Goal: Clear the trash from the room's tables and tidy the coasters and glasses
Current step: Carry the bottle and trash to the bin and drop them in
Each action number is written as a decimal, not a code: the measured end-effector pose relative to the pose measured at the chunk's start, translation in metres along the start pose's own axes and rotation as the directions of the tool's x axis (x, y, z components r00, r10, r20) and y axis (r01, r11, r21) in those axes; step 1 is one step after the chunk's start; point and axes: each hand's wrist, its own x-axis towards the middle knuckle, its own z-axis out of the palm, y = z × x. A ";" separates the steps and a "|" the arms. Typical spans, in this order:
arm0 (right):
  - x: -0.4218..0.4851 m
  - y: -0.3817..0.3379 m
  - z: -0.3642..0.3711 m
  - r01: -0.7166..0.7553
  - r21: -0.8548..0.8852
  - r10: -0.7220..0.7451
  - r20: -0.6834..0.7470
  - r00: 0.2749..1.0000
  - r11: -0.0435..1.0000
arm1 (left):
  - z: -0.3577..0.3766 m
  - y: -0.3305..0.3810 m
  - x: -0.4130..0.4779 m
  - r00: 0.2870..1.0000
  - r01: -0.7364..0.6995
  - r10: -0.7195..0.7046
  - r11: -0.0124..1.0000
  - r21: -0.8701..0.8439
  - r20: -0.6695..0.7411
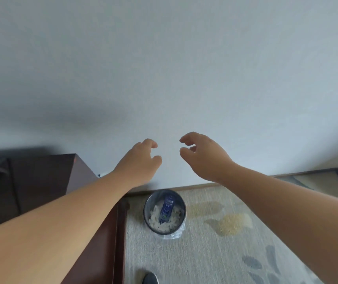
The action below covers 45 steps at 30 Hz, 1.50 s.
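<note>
As I reach toward the pale wall [164, 58], my left hand [141, 158] and right hand [203, 154] hang empty, fingers loosely curled. Below them, a round grey wastebasket [152, 198] holds a blue packet [166, 208].

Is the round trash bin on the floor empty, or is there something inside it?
Not empty. The trash bin holds a blue packet lying on whitish crumpled material; it is not filled to the rim.

The way down into the bin [150, 201] is open from above. The dark cabinet [41, 181] crowds its left side, and the wall [164, 78] stands just behind it.
</note>
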 end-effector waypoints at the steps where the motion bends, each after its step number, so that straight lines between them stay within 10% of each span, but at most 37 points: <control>1: -0.007 -0.009 -0.011 0.023 -0.003 -0.023 -0.011 1.000 1.000 | -0.011 0.009 -0.010 1.000 -0.011 0.011 1.000 -0.013 -0.028; 27: -0.281 -0.176 -0.079 0.694 0.203 -0.722 0.167 0.671 0.691 | -0.104 0.127 -0.431 0.735 0.301 -0.264 0.953 -0.048 -0.624; 45: -0.610 -0.303 0.083 0.894 0.361 -0.918 0.379 0.120 0.266 | -0.047 0.052 -0.844 0.252 0.574 -0.563 0.742 -0.348 -0.787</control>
